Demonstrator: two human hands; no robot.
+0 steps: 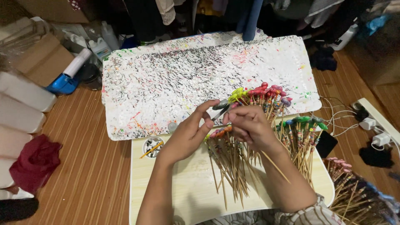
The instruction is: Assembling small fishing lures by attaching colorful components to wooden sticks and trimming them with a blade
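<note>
Wooden sticks (pixel 233 162) with bright painted tips lie in a big pile on the pale worktop (pixel 187 187). The right hand (pixel 250 127) has its grip closed on one thin stick (pixel 275 166). The left hand (pixel 189 133) pinches that stick's grey tip (pixel 220 105) between thumb and finger. Behind them lies a white board (pixel 166 79) full of paint marks.

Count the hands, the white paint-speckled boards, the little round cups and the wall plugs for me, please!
Hands: 2, left hand, right hand
Speckled board: 1
Round cup: 1
White plugs: 2
Total: 6
</note>
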